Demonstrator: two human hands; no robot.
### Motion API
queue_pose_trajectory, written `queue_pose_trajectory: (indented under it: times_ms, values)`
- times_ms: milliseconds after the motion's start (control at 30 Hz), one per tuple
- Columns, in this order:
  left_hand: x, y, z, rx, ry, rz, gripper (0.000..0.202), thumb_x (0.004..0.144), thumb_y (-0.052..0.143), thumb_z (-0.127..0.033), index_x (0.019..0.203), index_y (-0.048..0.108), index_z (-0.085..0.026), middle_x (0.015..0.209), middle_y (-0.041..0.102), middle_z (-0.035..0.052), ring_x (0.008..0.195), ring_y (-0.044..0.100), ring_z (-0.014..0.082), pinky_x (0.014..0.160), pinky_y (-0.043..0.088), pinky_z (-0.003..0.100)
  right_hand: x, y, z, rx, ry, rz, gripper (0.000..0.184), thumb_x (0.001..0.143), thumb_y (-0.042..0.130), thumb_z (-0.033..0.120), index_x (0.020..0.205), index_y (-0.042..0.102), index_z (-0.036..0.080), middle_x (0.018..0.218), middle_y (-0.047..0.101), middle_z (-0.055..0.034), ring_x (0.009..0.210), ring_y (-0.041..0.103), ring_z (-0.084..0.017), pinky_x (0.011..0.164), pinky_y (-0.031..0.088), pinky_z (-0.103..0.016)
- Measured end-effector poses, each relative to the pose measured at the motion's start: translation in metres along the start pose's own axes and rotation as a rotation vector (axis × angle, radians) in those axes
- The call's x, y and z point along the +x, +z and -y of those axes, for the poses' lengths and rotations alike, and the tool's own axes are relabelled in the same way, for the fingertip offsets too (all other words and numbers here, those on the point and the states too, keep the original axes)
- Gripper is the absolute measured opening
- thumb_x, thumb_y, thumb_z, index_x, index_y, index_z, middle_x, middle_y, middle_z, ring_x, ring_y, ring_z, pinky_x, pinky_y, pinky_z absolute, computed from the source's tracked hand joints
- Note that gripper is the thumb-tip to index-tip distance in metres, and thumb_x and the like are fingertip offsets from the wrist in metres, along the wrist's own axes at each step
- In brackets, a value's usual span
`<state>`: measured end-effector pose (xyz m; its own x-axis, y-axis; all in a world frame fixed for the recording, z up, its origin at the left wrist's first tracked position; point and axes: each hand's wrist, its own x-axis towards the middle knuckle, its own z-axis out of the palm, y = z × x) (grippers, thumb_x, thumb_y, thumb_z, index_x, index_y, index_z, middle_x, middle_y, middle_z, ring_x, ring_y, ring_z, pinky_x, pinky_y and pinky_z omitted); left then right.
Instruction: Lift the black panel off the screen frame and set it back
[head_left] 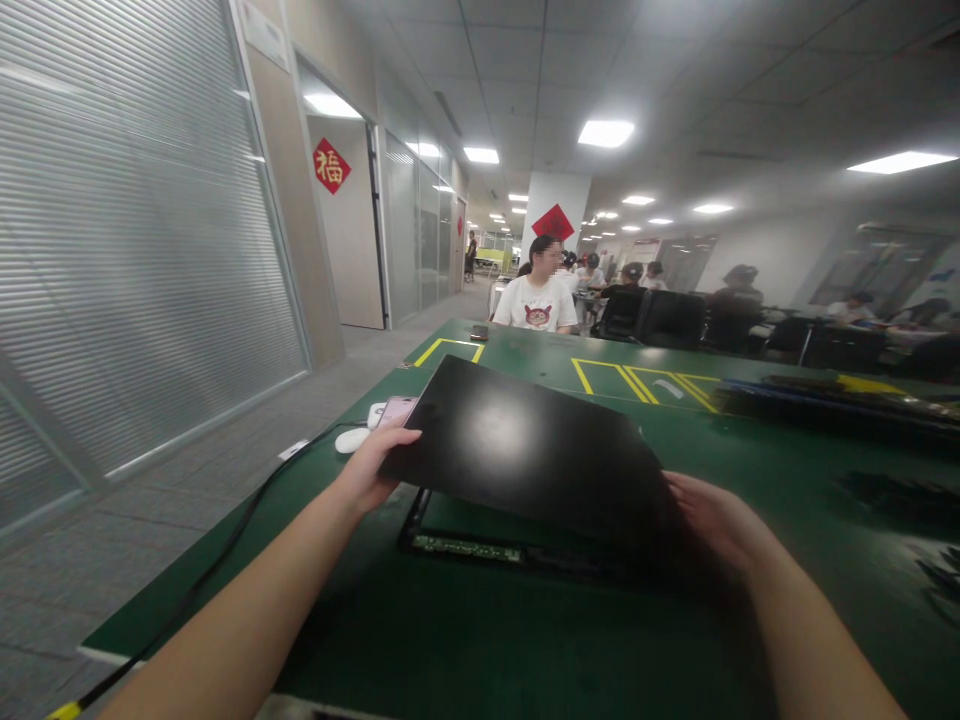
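Just beyond your left hand, a phone and white object obstruct; beneath your gripped panel, a frame; nearer you, the table leaves room.

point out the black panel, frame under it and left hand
Black panel [521, 435], head view: middle of its face.
Frame [469, 549], head view: its near side.
Left hand [370, 468], head view: back of hand.

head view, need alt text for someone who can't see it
A left hand and right hand hold a dark, flat panel by opposite sides, above a black frame on a green table. Across the table, a person in a white shirt faces sideways.
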<state>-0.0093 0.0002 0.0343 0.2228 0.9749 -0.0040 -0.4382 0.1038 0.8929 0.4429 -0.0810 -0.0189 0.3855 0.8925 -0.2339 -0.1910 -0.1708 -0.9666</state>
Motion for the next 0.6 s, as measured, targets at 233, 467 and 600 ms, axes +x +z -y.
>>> queue_pose_trajectory:
  times_ms: [233, 467, 600]
  values:
    - [0.003, -0.001, 0.004, 0.076, 0.066, -0.018, 0.062, 0.059, 0.078, -0.017, 0.119, 0.066, -0.016, 0.097, 0.077, 0.0067, 0.079, 0.072, 0.0235, 0.065, 0.055, 0.027, 0.004, -0.003, 0.000, -0.052, -0.005, -0.159, 0.048, 0.073, 0.065, 0.023, 0.120, 0.057, 0.019, 0.090, 0.075, -0.0116, 0.077, 0.071, -0.021, 0.068, 0.054, -0.032]
    - [0.005, -0.002, 0.019, 0.098, 0.047, -0.021, 0.069, 0.058, 0.083, -0.018, 0.122, 0.058, -0.019, 0.093, 0.076, 0.0052, 0.077, 0.074, 0.0247, 0.068, 0.057, 0.031, 0.008, -0.005, -0.003, -0.269, -0.085, -0.291, 0.049, 0.067, 0.064, 0.036, 0.112, 0.062, 0.018, 0.088, 0.076, -0.0096, 0.060, 0.060, -0.016, 0.053, 0.037, -0.026]
    - [0.002, 0.003, 0.023, 0.107, 0.027, -0.002, 0.069, 0.057, 0.084, -0.017, 0.121, 0.057, -0.018, 0.094, 0.077, 0.0069, 0.077, 0.075, 0.0258, 0.065, 0.058, 0.031, 0.007, -0.003, -0.004, -0.310, -0.082, -0.327, 0.048, 0.061, 0.067, 0.038, 0.104, 0.065, 0.016, 0.079, 0.075, -0.0101, 0.055, 0.052, -0.014, 0.051, 0.032, -0.025]
